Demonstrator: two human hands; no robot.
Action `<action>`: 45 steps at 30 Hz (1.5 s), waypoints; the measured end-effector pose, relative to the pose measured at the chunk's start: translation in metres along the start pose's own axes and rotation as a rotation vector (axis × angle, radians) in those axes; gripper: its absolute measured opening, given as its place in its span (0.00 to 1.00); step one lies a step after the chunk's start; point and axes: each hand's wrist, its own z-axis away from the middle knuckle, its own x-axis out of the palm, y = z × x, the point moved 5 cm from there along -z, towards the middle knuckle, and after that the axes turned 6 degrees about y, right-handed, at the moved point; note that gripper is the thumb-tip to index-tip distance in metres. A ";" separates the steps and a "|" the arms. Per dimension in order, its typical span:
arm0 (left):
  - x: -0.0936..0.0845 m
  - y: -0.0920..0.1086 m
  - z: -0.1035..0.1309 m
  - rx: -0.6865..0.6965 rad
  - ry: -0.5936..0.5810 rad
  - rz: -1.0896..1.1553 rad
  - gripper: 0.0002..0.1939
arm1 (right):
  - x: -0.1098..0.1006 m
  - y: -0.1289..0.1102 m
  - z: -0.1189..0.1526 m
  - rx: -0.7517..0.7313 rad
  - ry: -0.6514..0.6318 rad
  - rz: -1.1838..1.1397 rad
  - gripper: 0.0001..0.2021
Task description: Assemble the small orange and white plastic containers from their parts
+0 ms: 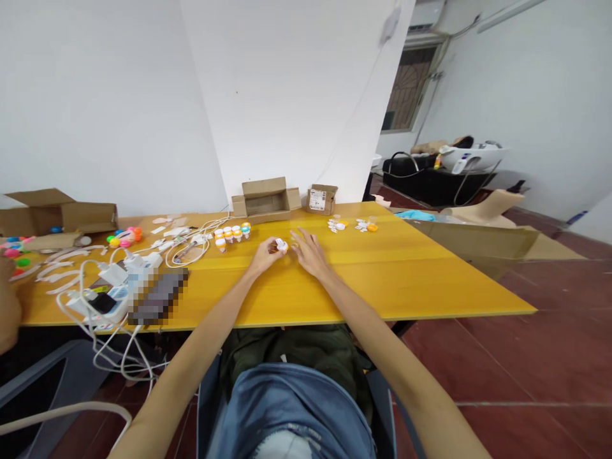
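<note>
Between the fingers of my left hand (264,257) is a small white plastic piece with a bit of orange (282,245); its exact kind is too small to make out. Just right of it, my right hand (308,252) hovers with its fingers apart, close to the piece. To the left stand several small white-topped pieces with orange and one with teal (233,233), grouped in rows. Farther right on the table lie two little heaps of white and orange parts, one heap (337,225) nearer and another heap (366,226) beyond it.
An open cardboard box (266,201) and a smaller box (322,199) stand against the wall. On the left of the yellow table (406,274) are cables, a power strip (129,287), a blurred dark object (159,296) and colourful balls (125,237). Another person's arm (8,306) shows at far left.
</note>
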 end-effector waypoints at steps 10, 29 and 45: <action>0.002 -0.012 -0.001 -0.089 -0.015 0.037 0.19 | 0.000 0.001 0.002 0.087 -0.050 0.073 0.12; 0.003 -0.018 -0.004 -0.093 -0.029 0.036 0.17 | -0.011 -0.007 -0.007 0.166 0.138 -0.409 0.11; 0.006 -0.011 -0.001 -0.060 -0.066 0.025 0.16 | -0.016 -0.023 -0.004 0.087 0.024 -0.348 0.09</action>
